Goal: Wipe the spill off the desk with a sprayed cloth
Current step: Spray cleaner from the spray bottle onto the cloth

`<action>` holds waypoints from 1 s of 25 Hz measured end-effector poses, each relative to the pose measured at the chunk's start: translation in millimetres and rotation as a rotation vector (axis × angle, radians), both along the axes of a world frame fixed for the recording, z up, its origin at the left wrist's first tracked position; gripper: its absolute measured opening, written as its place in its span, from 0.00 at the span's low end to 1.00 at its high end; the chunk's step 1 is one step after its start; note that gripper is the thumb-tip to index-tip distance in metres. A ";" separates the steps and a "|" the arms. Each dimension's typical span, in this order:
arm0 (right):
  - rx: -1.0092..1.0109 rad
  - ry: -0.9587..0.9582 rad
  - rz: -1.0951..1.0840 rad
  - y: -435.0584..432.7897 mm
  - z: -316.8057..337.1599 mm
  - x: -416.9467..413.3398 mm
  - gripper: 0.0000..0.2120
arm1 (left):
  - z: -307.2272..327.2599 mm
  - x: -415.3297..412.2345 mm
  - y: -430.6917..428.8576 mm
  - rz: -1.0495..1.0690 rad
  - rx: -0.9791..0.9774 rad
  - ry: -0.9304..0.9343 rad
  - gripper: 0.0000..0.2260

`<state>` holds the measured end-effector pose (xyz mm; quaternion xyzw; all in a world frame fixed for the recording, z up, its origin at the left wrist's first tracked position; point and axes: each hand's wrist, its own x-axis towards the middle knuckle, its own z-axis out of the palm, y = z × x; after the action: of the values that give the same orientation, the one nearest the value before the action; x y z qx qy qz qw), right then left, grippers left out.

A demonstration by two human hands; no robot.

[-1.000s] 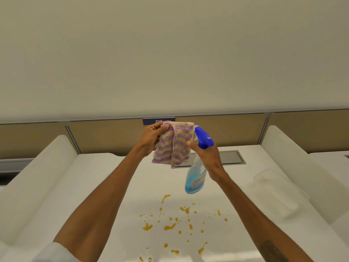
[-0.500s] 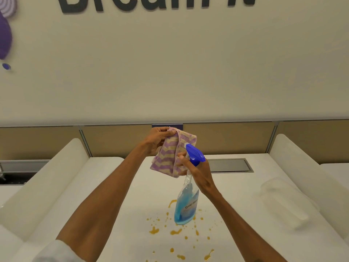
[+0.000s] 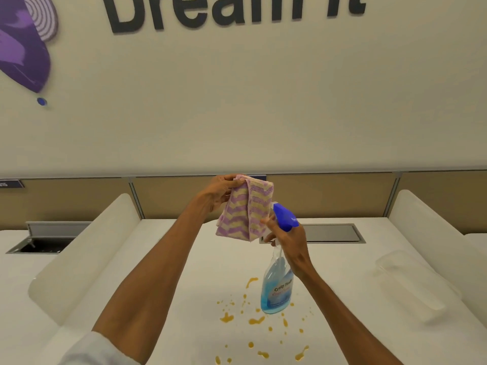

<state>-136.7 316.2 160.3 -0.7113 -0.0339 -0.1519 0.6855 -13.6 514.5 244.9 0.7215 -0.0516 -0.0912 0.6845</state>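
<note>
My left hand (image 3: pixel 220 192) holds a folded cloth (image 3: pixel 243 212) with purple and cream zigzag stripes up above the white desk (image 3: pixel 205 259). The cloth hangs down from my fingers. Just to its right, my right hand (image 3: pixel 288 238) grips a spray bottle (image 3: pixel 276 291) of blue liquid by its neck, a finger on the trigger. Its blue nozzle (image 3: pixel 283 216) points left at the cloth, almost touching it. Orange-brown spill drops (image 3: pixel 257 321) are scattered over the desk below the bottle.
White padded dividers stand at the left (image 3: pixel 87 254) and right (image 3: pixel 432 233) of the desk. A grey cable tray lid (image 3: pixel 334 233) lies at the desk's back, under a tan partition (image 3: pixel 329 196). A clear plastic container (image 3: pixel 411 280) lies at right.
My head has tilted up, so the wall lettering came into view. Both hands kept the cloth and bottle together; the bottle dropped slightly and its nozzle turned toward the cloth's lower right edge.
</note>
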 end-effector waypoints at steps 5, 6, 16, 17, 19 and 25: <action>-0.010 -0.063 -0.082 -1.6 9.8 -2.4 0.09 | 13.1 -6.6 1.8 -0.025 -0.054 -0.024 0.15; -0.047 -0.070 -0.085 0.7 10.8 -3.7 0.09 | 14.9 -7.0 2.0 -0.028 -0.053 -0.032 0.16; -0.172 -0.087 -0.058 -7.9 1.8 -9.2 0.07 | 21.2 -0.2 9.8 -0.022 -0.066 -0.054 0.12; -0.153 -0.070 -0.103 -11.8 -1.0 -8.4 0.07 | 22.3 0.8 10.3 -0.019 -0.079 -0.054 0.11; -0.135 -0.038 -0.158 -16.8 -7.5 -9.0 0.09 | 24.4 2.6 9.6 -0.014 -0.100 -0.058 0.10; -0.199 -0.078 0.022 -4.6 -31.9 -28.0 0.07 | 29.4 5.5 -0.4 -0.018 -0.123 -0.072 0.11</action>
<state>-164.7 311.6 128.4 -0.7690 -0.0833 -0.1681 0.6111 -8.1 514.1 274.3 0.6803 -0.0882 -0.0680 0.7244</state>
